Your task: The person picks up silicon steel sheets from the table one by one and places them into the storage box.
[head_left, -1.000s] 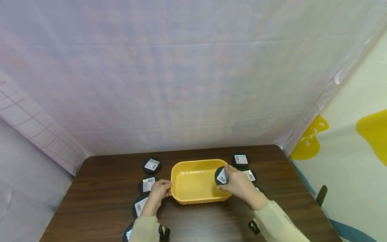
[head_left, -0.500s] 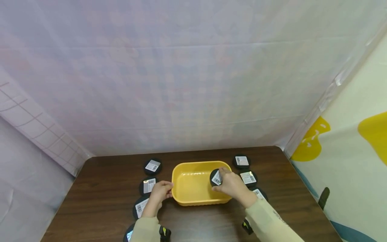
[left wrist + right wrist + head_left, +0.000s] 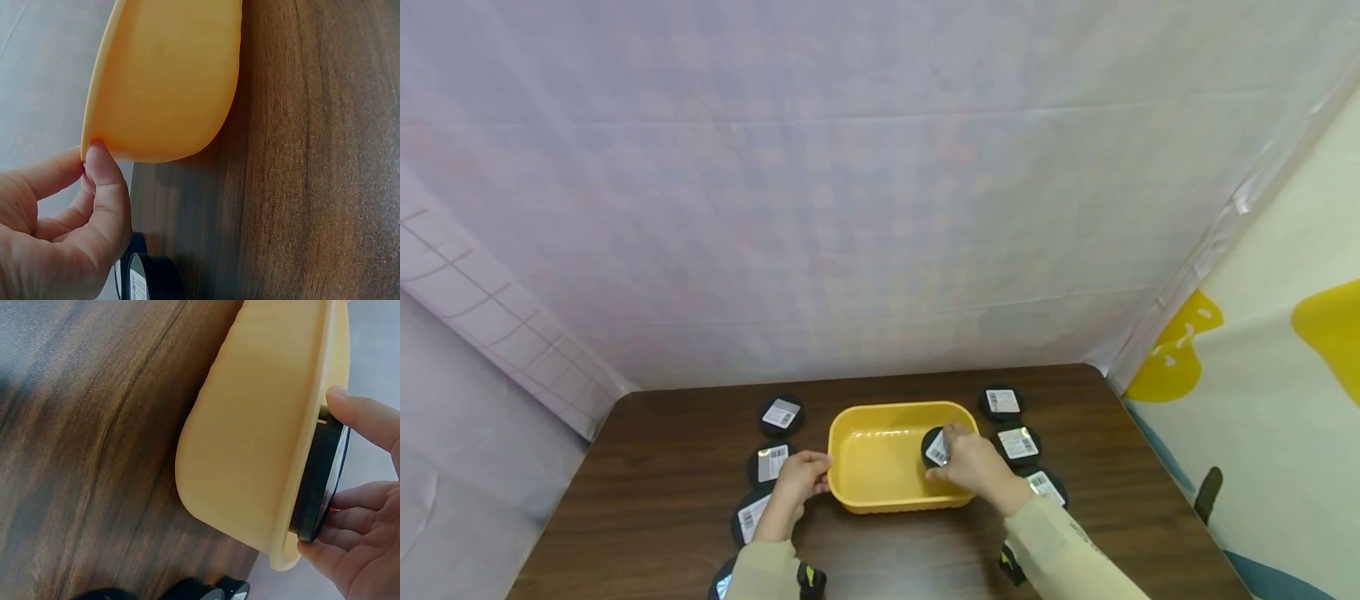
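In the head view a yellow plastic basin (image 3: 874, 477) stands on the table. My left hand (image 3: 797, 478) pinches its left rim between thumb and fingers; the left wrist view shows the fingertips (image 3: 99, 156) on the rim. My right hand (image 3: 976, 463) grips a flat round black container (image 3: 934, 448) with a white barcode label, at the basin's right end. In the right wrist view the thumb and fingers span this container's edge (image 3: 314, 481), which sits partly below the basin's rim (image 3: 304, 444). Whether it touches the basin floor is hidden.
Several similar black containers lie in a column left of the basin, the farthest one (image 3: 781, 415) near the back edge. To the right is another column, including one container (image 3: 1017, 444) beside my right hand. The dark wood table (image 3: 647, 500) backs onto a pale curtain (image 3: 850, 250).
My right hand has moved left and lower with the black container, further into the basin. The left hand keeps its pinch on the rim.
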`<state>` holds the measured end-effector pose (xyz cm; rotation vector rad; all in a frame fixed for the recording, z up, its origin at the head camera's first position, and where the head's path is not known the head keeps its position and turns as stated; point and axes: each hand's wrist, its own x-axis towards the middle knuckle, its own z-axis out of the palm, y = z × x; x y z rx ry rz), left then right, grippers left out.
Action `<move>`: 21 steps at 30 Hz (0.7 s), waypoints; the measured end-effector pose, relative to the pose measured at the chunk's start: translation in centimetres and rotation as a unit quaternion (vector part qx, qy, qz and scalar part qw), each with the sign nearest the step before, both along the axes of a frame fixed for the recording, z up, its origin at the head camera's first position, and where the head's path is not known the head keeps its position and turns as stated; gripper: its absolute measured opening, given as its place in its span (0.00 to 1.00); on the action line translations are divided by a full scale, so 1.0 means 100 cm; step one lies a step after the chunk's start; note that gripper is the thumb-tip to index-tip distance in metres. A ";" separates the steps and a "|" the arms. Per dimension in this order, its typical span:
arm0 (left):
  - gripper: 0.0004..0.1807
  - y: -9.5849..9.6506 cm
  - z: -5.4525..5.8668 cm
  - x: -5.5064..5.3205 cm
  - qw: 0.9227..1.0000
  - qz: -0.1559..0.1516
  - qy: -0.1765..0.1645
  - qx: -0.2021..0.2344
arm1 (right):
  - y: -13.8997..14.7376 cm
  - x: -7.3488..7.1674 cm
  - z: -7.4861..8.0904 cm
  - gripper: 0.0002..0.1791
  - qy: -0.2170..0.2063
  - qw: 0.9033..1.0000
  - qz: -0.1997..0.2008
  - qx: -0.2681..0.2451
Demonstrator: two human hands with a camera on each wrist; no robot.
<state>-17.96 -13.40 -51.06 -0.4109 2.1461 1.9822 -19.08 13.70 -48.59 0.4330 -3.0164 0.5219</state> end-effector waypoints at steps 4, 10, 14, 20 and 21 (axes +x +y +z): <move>0.13 0.000 0.001 0.001 1.000 -0.001 0.004 0.007 | -0.002 -0.003 -0.003 0.47 -0.012 1.000 0.003 0.004; 0.13 0.000 0.003 0.001 1.000 -0.002 0.001 0.005 | -0.004 -0.006 -0.007 0.48 -0.036 0.999 0.003 0.005; 0.13 -0.001 0.003 0.000 1.000 -0.002 -0.001 0.002 | -0.005 -0.007 -0.010 0.48 -0.039 0.999 0.008 0.008; 0.13 -0.001 0.002 0.000 1.000 -0.001 -0.001 0.003 | -0.007 -0.007 -0.015 0.47 -0.031 0.999 0.020 0.001; 0.13 0.000 0.001 0.000 1.000 -0.002 0.000 0.005 | -0.007 -0.007 -0.016 0.47 -0.031 0.999 0.021 -0.003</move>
